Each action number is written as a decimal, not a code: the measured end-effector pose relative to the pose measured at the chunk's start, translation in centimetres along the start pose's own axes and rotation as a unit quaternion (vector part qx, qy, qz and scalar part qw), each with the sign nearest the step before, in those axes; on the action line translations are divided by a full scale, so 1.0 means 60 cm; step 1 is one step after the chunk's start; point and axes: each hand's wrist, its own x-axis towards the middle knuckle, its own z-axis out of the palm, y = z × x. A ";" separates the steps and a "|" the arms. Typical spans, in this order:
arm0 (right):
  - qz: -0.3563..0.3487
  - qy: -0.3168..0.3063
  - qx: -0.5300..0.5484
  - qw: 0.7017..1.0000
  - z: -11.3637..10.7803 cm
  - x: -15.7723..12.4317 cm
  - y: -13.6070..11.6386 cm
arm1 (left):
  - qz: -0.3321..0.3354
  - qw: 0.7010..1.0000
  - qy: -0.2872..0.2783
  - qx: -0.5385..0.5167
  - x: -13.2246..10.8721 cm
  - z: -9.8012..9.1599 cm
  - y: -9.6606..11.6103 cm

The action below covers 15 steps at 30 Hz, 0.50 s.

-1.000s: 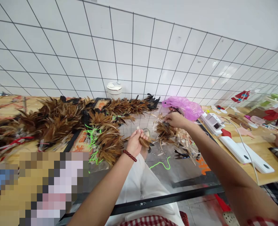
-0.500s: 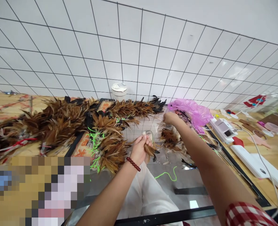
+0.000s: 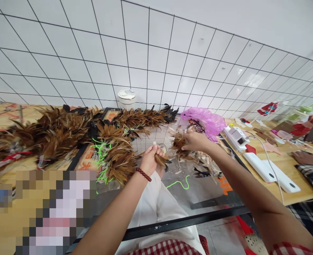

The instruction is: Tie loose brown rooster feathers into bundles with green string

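My left hand (image 3: 149,158), with a dark red bead bracelet at the wrist, pinches a small bunch of brown feathers (image 3: 161,160) by its pale quill end. The dark tips hang to the right, above the glass tabletop (image 3: 169,196). Over a loose heap of brown feathers (image 3: 178,141) hovers my right hand (image 3: 196,142), its thumb and fingers apart at the heap's edge. Left of my hands lies a thick feather trim (image 3: 116,164) with bright green strings (image 3: 102,156) along its left side. Single pale feathers are scattered around the heap.
Behind the heap is a crumpled pink plastic bag (image 3: 206,122) beside glasses (image 3: 197,125). More feather trims (image 3: 58,127) cover the left. A white lidded container (image 3: 126,99) stands by the tiled wall. Right are a power strip (image 3: 236,137), white devices (image 3: 273,173) and another person's hand (image 3: 303,157).
My right hand has come back toward me from beside the pink bag to the loose feather heap, its fingers now apart. My left hand keeps its feather bunch. The view has shifted right.
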 end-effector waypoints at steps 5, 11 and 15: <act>0.013 -0.002 -0.011 1.000 0.033 0.030 0.007 | -0.008 1.000 0.003 -0.003 -0.002 0.001 0.004; 0.066 0.067 -0.035 0.995 -0.005 0.078 0.067 | -0.003 1.000 0.007 -0.003 0.001 -0.007 0.000; 0.077 0.071 -0.056 0.993 -0.005 0.064 0.076 | 0.002 1.000 0.002 0.001 0.003 -0.011 -0.002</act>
